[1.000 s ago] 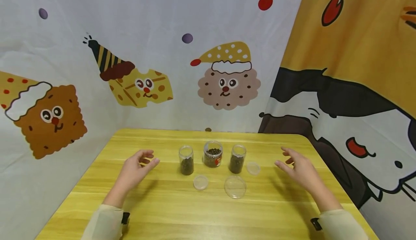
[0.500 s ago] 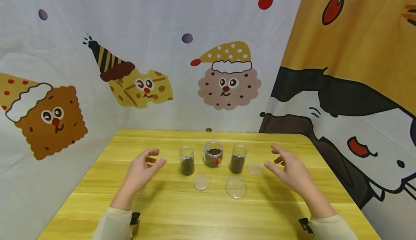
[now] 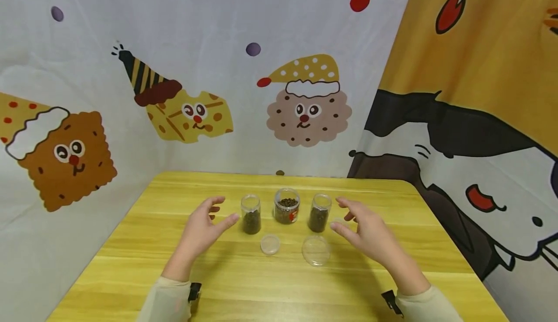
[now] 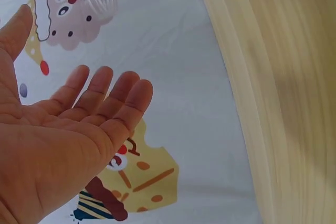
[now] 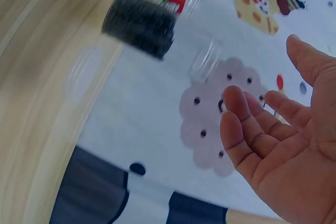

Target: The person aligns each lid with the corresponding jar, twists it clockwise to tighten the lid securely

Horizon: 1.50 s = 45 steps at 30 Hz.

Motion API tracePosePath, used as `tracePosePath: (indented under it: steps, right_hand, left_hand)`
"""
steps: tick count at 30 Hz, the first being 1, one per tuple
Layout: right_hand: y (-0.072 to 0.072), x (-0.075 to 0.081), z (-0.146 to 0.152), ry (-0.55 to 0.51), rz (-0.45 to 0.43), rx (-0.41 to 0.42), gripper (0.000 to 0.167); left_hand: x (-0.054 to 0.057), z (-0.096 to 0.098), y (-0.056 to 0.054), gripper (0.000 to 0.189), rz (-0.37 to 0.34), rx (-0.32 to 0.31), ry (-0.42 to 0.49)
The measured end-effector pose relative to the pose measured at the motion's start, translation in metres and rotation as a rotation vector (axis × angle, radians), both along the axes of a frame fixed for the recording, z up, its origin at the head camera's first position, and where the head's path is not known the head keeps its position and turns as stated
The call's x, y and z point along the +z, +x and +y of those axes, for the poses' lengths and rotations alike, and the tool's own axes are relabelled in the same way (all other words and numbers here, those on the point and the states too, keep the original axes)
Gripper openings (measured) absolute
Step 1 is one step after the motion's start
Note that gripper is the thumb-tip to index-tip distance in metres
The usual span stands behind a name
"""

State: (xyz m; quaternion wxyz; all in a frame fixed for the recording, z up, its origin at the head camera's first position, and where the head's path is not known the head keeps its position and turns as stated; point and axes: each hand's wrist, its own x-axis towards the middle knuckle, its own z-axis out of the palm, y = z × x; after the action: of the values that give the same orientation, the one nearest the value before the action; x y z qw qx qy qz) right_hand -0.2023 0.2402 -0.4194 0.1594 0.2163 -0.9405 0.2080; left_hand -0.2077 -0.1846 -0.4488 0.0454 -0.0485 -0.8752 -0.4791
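In the head view, my left hand [image 3: 205,227] hovers with relaxed, spread fingers just left of a clear jar [image 3: 251,221] partly filled with dark grains. My right hand [image 3: 364,230], also with loose fingers, is close to the right side of a matching clear jar [image 3: 318,219]. Between these two stands a wider jar [image 3: 286,210] with brown pellets and a red label. All three are uncapped and upright. Each wrist view shows an empty palm; dark grains [image 5: 139,27] fill part of the jar near my right hand.
A small round lid [image 3: 270,245] and a larger clear lid [image 3: 316,251] lie flat before the jars. Another small lid [image 5: 84,74] is partly covered by my right hand in the head view. Behind the wooden table [image 3: 261,288] hangs a cartoon-printed curtain [image 3: 209,31].
Both hands have moved inward toward the two outer jars, the right one farther, now overlapping the small lid on that side. Jars and lids have stayed in place.
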Motion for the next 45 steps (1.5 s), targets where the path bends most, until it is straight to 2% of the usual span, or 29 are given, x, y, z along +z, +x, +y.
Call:
tracePosePath:
  steps: [6, 11, 15, 22, 27, 32, 38, 45]
  right_hand:
    - [-0.001, -0.002, -0.029, 0.014, 0.001, 0.085, 0.068]
    - [-0.003, -0.004, -0.054, 0.094, 0.014, 0.141, 0.067]
    - [-0.005, -0.007, -0.073, 0.158, -0.003, 0.193, 0.064]
    - [-0.008, -0.017, -0.100, 0.218, -0.103, 0.263, 0.063]
    - [-0.013, -0.028, -0.114, 0.266, -0.068, 0.312, 0.062]
    - [-0.016, -0.033, -0.125, 0.306, -0.064, 0.309, 0.061]
    - [-0.020, -0.042, -0.136, 0.391, -0.099, 0.281, 0.061]
    - [-0.024, -0.055, -0.149, 0.476, -0.137, 0.273, 0.059]
  left_hand:
    - [-0.002, 0.011, -0.001, 0.093, -0.039, -0.009, 0.021]
    - [0.000, 0.018, -0.003, 0.098, -0.054, -0.011, 0.009]
    - [0.001, 0.023, -0.006, 0.100, -0.069, -0.025, -0.024]
    - [-0.001, 0.031, -0.014, 0.104, -0.070, -0.027, -0.098]
    - [-0.006, 0.037, -0.017, 0.103, -0.068, -0.038, -0.114]
    - [-0.008, 0.043, -0.020, 0.103, -0.054, -0.043, -0.114]
    - [-0.012, 0.048, -0.026, 0.112, -0.099, -0.022, -0.094]
    - [-0.017, 0.056, -0.031, 0.107, -0.111, 0.015, -0.056]
